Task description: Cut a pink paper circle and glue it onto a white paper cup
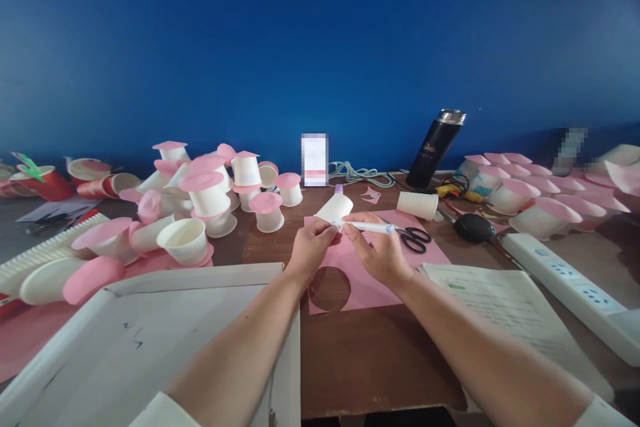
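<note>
Over a pink paper sheet [370, 280] with a round hole cut in it, my two hands meet. In my right hand [377, 253] is a slim white pen-like tube [371, 227], lying sideways with a bluish end to the right. My left hand [314, 247] is pinched closed at the tube's left end; what its fingertips grip is too small to make out. Just behind them a white paper cup [336, 205] lies tilted, and a purple-capped piece [339, 189] shows behind it. Black-handled scissors [415, 239] lie right of my right hand.
Paper cups with pink discs [203, 195] crowd the left; more capped cups [547, 210] stand right. A white board [200, 340] lies under my left forearm. A notebook [490, 300], power strip [575, 287], black bottle [434, 150] and loose cup [417, 205] are to the right.
</note>
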The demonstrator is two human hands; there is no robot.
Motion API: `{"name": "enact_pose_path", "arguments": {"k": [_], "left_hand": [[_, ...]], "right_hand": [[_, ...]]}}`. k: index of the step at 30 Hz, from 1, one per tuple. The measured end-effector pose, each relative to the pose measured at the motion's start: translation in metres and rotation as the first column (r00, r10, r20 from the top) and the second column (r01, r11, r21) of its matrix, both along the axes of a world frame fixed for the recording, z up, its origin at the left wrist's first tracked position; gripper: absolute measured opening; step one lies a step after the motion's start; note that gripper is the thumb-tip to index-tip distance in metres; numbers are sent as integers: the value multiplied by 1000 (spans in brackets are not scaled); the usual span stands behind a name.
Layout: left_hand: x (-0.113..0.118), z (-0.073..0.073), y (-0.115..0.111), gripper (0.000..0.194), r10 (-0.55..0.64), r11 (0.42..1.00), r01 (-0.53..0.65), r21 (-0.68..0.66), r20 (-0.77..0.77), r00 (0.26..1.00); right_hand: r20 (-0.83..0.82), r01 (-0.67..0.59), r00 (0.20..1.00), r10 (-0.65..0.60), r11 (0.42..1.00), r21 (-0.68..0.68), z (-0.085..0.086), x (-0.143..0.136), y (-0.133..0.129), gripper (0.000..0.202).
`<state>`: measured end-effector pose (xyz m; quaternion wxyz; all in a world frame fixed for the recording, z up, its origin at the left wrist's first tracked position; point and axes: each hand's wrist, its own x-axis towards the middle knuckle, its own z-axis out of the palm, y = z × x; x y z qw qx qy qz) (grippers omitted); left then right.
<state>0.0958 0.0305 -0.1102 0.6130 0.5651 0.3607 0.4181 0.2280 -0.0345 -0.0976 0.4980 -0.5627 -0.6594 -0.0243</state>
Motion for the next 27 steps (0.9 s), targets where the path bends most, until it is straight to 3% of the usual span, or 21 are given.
{"name": "enact_pose_path", "arguments": {"k": [3, 7, 12, 16, 21, 27], "left_hand": [[-1, -1, 1, 18, -2, 1000, 2, 21, -25, 1000], [-1, -2, 1, 17, 6, 1000, -5, 20, -32, 999], [-1, -1, 2, 19, 8, 999, -5, 45, -54, 999], [-1, 0, 1, 17, 6, 1000, -6, 13, -13, 1000], [-1, 0, 1, 17, 6, 1000, -6, 22, -25, 1000], [2, 0, 0, 16, -2, 985, 38, -170, 206, 979]], "right_hand": [[53, -20, 998, 18, 1000, 22, -1, 1, 1, 14], [69, 49, 996, -53, 997, 54, -2, 3, 2, 15], [112, -29, 993, 25, 999, 34, 0, 2, 0, 14], [108, 18, 994, -26, 997, 71, 0, 2, 1, 15], [127, -40, 991, 36, 999, 31, -2, 1, 1, 13], [48, 10, 999, -13, 997, 74, -1, 2, 0, 14]]}}
